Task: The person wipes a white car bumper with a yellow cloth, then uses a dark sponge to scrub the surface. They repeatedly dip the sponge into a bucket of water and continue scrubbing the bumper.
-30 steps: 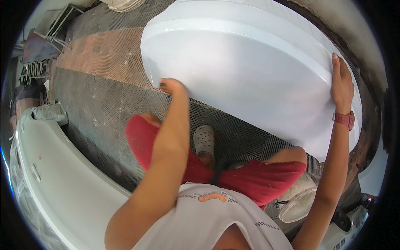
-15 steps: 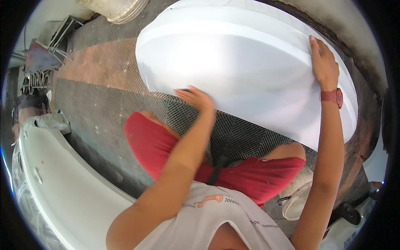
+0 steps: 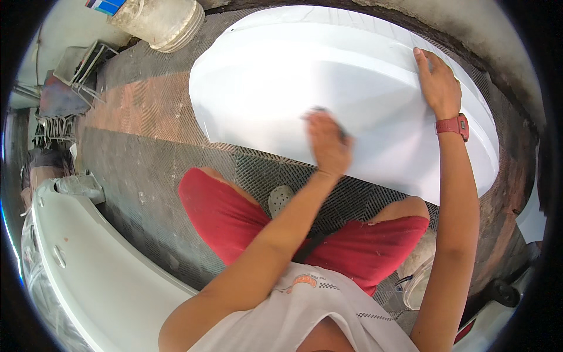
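A large white curved car body panel (image 3: 328, 70) lies on the grated floor in front of me. My left hand (image 3: 328, 144) presses on its near middle, closed over a small dark pad whose edge shows past the fingers; the hand is blurred. Flat on the panel's far right part rests my right hand (image 3: 437, 82), fingers apart and holding nothing, with a red watch (image 3: 453, 125) on the wrist. I squat over the panel's near edge in red shorts (image 3: 234, 223).
A white bumper-like part (image 3: 88, 276) lies at the lower left. A pale bucket (image 3: 155, 20) stands at the top, and metal frames (image 3: 76, 64) lie at the far left. A grey clog (image 3: 281, 199) is on the floor grating (image 3: 146, 170). A clear container (image 3: 416, 281) sits lower right.
My left hand has slid from the panel's near left edge rightward onto its middle. My right hand has shifted a little up along the far right side.
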A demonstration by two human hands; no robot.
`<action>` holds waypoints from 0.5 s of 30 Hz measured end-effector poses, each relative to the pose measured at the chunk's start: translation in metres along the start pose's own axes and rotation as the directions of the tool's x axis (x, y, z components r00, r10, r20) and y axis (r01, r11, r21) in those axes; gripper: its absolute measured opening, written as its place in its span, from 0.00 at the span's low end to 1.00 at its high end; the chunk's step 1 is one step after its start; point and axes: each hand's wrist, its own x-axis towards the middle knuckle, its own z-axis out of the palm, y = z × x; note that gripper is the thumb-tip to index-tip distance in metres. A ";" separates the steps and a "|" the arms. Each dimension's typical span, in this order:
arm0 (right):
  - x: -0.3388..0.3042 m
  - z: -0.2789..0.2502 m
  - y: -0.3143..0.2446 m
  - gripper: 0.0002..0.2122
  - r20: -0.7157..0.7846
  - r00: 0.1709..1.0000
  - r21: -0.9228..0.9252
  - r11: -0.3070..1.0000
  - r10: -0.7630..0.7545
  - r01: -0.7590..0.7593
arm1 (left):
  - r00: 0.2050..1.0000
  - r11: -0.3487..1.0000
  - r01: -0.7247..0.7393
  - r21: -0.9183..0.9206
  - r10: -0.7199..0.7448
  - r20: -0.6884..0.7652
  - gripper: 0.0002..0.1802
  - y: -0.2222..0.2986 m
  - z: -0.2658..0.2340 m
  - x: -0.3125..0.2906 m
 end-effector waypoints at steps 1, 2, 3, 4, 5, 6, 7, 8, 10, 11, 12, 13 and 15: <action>0.000 0.001 0.000 0.37 -0.023 1.000 0.006 1.000 -0.016 0.016 | 0.974 0.992 0.124 -0.033 -0.128 -0.189 0.46 -0.036 -0.014 0.019; 0.000 0.002 0.000 0.37 -0.025 1.000 -0.003 1.000 -0.013 0.013 | 0.926 0.975 0.221 0.010 -0.207 -0.315 0.43 -0.074 -0.033 0.044; -0.001 0.004 0.000 0.37 -0.043 0.998 -0.003 0.999 -0.035 0.035 | 0.878 0.956 0.284 -0.076 -0.291 -0.380 0.40 -0.114 -0.056 0.069; -0.001 0.005 0.000 0.37 -0.047 0.998 -0.016 0.999 -0.036 0.035 | 0.822 0.896 0.378 -0.234 -0.441 -0.361 0.40 -0.145 -0.078 0.090; -0.002 0.006 0.000 0.37 -0.050 0.998 -0.028 0.999 -0.042 0.041 | 0.759 0.821 0.475 -0.317 -0.565 -0.325 0.40 -0.174 -0.103 0.116; -0.001 0.006 0.000 0.36 -0.049 0.999 -0.036 0.999 -0.018 0.017 | 0.668 0.721 0.568 -0.397 -0.686 -0.288 0.41 -0.188 -0.122 0.135; -0.002 0.007 0.000 0.36 -0.041 0.999 -0.041 0.999 -0.012 0.010 | 0.605 0.664 0.581 -0.471 -0.739 -0.296 0.41 -0.186 -0.128 0.149; -0.002 0.006 0.000 0.36 -0.042 0.999 -0.047 0.999 -0.017 0.015 | 0.680 0.751 0.520 -0.406 -0.652 -0.336 0.40 -0.172 -0.131 0.150; -0.002 0.004 -0.002 0.36 -0.012 1.000 -0.039 0.999 0.003 -0.004 | 0.775 0.882 0.360 -0.306 -0.465 -0.428 0.40 -0.104 -0.111 0.149; -0.001 0.003 -0.002 0.36 -0.015 1.000 -0.035 0.999 -0.006 0.005 | 0.855 0.965 0.172 -0.197 -0.245 -0.457 0.39 -0.059 -0.093 0.133; -0.001 0.001 -0.003 0.36 -0.014 1.000 -0.049 0.999 0.006 -0.007 | 0.905 0.987 0.135 -0.093 -0.161 -0.395 0.43 -0.011 -0.071 0.118; -0.001 0.000 -0.003 0.36 -0.027 1.000 -0.059 0.998 0.003 -0.005 | 0.941 0.997 -0.052 -0.056 0.030 -0.337 0.48 0.031 -0.053 0.095; -0.001 -0.002 -0.003 0.36 -0.017 1.000 -0.051 0.999 0.002 -0.003 | 0.951 0.952 -0.305 -0.010 0.304 -0.063 0.51 0.084 -0.029 0.059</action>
